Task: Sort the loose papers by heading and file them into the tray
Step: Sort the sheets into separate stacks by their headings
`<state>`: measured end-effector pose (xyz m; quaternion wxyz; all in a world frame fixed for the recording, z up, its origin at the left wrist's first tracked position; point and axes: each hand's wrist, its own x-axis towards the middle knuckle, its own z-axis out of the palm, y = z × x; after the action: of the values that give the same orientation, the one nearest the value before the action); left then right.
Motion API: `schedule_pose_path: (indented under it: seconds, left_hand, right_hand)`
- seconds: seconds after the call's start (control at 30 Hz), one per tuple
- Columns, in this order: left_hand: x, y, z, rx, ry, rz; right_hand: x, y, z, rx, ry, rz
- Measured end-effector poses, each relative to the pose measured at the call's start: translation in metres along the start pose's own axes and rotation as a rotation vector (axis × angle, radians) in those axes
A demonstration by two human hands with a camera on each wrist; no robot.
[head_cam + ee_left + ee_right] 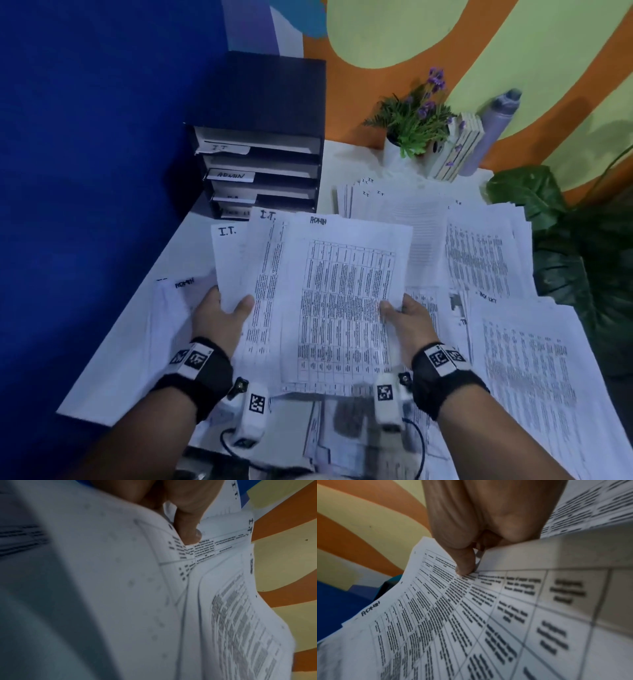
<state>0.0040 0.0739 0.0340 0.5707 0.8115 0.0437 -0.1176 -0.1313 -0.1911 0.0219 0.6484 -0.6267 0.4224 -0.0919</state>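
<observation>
The tray (260, 171) stands back left, slots labelled I.T. and ADMIN. The left hand (219, 315) pinches two I.T. sheets (236, 260), fanned above the table (113, 370). The right hand (409, 325) pinches the ADMIN sheet (346, 294), a dense printed grid, in front. Piles (486, 260) cover the right.

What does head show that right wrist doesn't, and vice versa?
Only head: the labelled file tray at the back left of the desk, the loose paper piles spread over the desk, the potted plant, and the left hand pinching the sheets headed I.T..
Only right wrist: a close view of the thumb tip pressed on the table print, and the cell text enlarged, though blurred.
Both: the right hand pinching the ADMIN sheet, its handwritten heading, and the orange and yellow wall.
</observation>
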Motion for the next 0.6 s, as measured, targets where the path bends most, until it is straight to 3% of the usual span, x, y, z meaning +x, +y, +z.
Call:
schedule_pose_path:
  seconds: [0.23, 0.6]
  left_hand:
    - [-0.002, -0.001, -0.007, -0.025, -0.008, 0.012]
    - [-0.010, -0.036, -0.006, 0.030, -0.062, -0.065]
  right_hand:
    - [-0.010, 0.027, -0.020, 0.058, 0.028, 0.073]
    - [-0.019, 0.042, -0.018, -0.016, 0.000, 0.011]
